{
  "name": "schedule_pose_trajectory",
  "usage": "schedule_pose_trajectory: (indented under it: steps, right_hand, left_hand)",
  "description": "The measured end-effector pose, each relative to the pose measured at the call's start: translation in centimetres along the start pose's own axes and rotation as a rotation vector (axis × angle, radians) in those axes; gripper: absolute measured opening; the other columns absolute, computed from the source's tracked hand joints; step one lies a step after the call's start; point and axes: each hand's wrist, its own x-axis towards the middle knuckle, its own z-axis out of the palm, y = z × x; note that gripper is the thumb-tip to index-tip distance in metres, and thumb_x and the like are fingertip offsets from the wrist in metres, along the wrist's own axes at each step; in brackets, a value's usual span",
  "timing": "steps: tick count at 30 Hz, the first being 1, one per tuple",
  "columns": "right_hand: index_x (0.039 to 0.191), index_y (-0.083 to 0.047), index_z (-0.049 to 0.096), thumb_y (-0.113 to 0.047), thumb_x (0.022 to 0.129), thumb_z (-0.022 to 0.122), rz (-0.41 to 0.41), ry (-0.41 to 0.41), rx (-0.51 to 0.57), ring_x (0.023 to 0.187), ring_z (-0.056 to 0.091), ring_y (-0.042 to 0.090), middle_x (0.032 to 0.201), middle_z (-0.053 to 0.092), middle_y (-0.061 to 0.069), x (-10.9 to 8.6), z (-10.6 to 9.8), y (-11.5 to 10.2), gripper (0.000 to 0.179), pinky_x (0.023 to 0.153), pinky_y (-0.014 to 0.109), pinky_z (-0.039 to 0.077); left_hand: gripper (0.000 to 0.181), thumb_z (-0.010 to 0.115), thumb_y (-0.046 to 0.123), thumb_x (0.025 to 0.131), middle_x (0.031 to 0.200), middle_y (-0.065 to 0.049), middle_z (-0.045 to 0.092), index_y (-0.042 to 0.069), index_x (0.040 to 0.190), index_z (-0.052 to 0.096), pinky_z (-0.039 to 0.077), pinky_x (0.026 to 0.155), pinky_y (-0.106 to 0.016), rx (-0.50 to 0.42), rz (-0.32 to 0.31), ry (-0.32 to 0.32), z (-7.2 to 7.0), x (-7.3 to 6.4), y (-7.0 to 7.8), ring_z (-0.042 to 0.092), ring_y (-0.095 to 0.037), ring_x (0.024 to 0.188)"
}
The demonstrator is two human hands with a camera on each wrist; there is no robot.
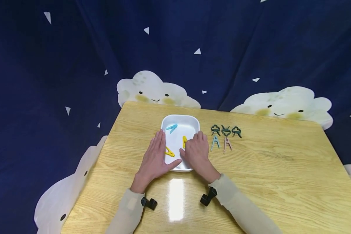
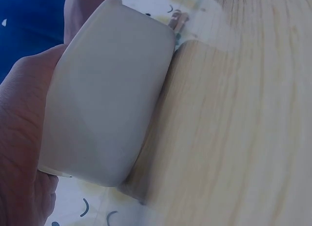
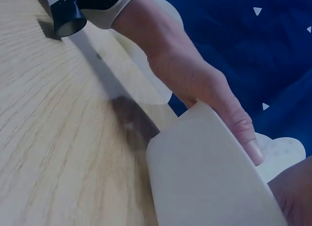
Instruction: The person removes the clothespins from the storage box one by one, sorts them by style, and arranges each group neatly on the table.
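A white tray (image 1: 178, 121) sits on the table with a blue clothespin (image 1: 172, 128) and two yellow clothespins inside. One yellow clothespin (image 1: 170, 152) lies near the left wall; the other yellow clothespin (image 1: 184, 141) is partly covered by the right hand. My left hand (image 1: 155, 156) lies along the tray's left rim with straight fingers, its thumb reaching across the near corner. Over the right rim, my right hand (image 1: 198, 152) holds the tray with curled fingers, thumb toward the inside; its fingertips are hidden. The right wrist view shows the left thumb (image 3: 246, 133) at the tray's rim.
Right of the tray, several dark green cloud-shaped clips (image 1: 226, 131) form a row. Below them lie a light blue clothespin (image 1: 215, 143) and a pink clothespin (image 1: 227, 145). A dark blue curtain (image 1: 175, 42) with clouds hangs behind the wooden table (image 1: 280, 169).
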Motion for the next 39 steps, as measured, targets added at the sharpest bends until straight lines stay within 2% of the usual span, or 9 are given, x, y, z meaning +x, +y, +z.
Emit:
schedule_pose_trajectory:
  steps: [3,6,10,15,23,26,30,34,39]
  right_hand:
    - [0.056,-0.012,0.057,-0.055,0.095,0.065,-0.023,-0.054,-0.023,0.085,0.04,0.028,0.072,0.052,0.008,0.1,0.1,-0.1,0.059,0.076,0.04,0.034]
    - [0.062,-0.011,0.063,-0.051,0.098,0.062,-0.047,-0.091,-0.034,0.085,0.04,0.028,0.07,0.052,0.007,0.2,0.2,-0.4,0.053,0.077,0.04,0.034]
    - [0.065,-0.012,0.066,-0.04,0.098,0.063,-0.073,-0.101,-0.015,0.084,0.041,0.027,0.07,0.053,0.006,0.2,0.2,-0.8,0.044,0.076,0.039,0.035]
    - [0.067,-0.012,0.068,-0.032,0.092,0.068,-0.111,-0.08,0.013,0.083,0.043,0.027,0.072,0.057,0.007,0.2,0.2,-1.3,0.032,0.077,0.04,0.037]
    - [0.071,-0.014,0.07,-0.048,0.092,0.071,-0.121,-0.081,0.003,0.083,0.042,0.026,0.071,0.056,0.006,-0.3,-0.2,-1.1,0.04,0.076,0.039,0.036]
    - [0.074,-0.015,0.071,-0.046,0.091,0.074,-0.13,-0.099,0.025,0.082,0.042,0.026,0.071,0.056,0.006,-0.4,-0.5,-1.0,0.035,0.075,0.039,0.036]
    - [0.068,-0.017,0.065,-0.037,0.088,0.077,-0.147,-0.119,0.087,0.08,0.044,0.026,0.069,0.057,0.005,-0.1,-0.6,-0.8,0.031,0.076,0.039,0.036]
    - [0.061,-0.019,0.059,-0.038,0.086,0.077,-0.148,-0.127,0.14,0.08,0.045,0.025,0.068,0.058,0.003,0.2,-0.3,-0.6,0.036,0.077,0.039,0.036]
    - [0.056,-0.019,0.057,-0.039,0.088,0.072,-0.136,-0.12,0.226,0.08,0.047,0.025,0.064,0.056,0.001,0.6,-0.2,-0.2,0.041,0.076,0.038,0.037]
  left_hand:
    - [0.126,0.057,0.081,0.087,0.174,-0.021,0.006,-0.005,0.164,0.007,0.014,0.131,-0.045,0.0,0.007,0.01,-0.1,0.1,0.1,0.011,-0.035,0.161]
    - [0.126,0.056,0.081,0.087,0.174,-0.021,0.006,-0.005,0.164,0.007,0.013,0.131,-0.045,0.003,0.007,0.008,-0.1,0.1,0.1,0.01,-0.034,0.161]
    - [0.126,0.054,0.083,0.087,0.174,-0.021,0.006,-0.005,0.165,0.006,0.015,0.131,-0.046,0.001,0.007,0.01,-0.1,0.1,0.1,0.009,-0.033,0.162]
    - [0.127,0.052,0.085,0.087,0.174,-0.021,0.008,-0.005,0.165,0.007,0.018,0.13,-0.049,-0.003,0.015,0.024,0.1,0.0,0.1,0.011,-0.035,0.161]
    - [0.127,0.05,0.086,0.087,0.175,-0.019,0.004,-0.004,0.165,0.006,0.015,0.131,-0.046,-0.007,-0.004,0.01,0.0,0.0,0.1,0.005,-0.029,0.162]
    - [0.128,0.05,0.086,0.087,0.175,-0.019,0.004,-0.004,0.165,0.006,0.015,0.131,-0.046,-0.008,-0.006,0.012,0.0,0.0,0.1,0.004,-0.028,0.162]
    - [0.128,0.05,0.087,0.086,0.175,-0.019,0.005,-0.004,0.165,0.007,0.016,0.131,-0.047,-0.008,-0.006,0.021,0.0,0.0,0.1,0.004,-0.028,0.162]
    - [0.127,0.049,0.087,0.087,0.174,-0.019,0.007,-0.004,0.165,0.008,0.017,0.13,-0.047,-0.011,0.001,0.03,0.1,0.0,0.1,0.008,-0.03,0.162]
    - [0.127,0.05,0.086,0.087,0.174,-0.021,0.008,-0.005,0.165,0.008,0.017,0.13,-0.048,-0.007,0.009,0.035,0.1,0.0,0.0,0.01,-0.033,0.162]
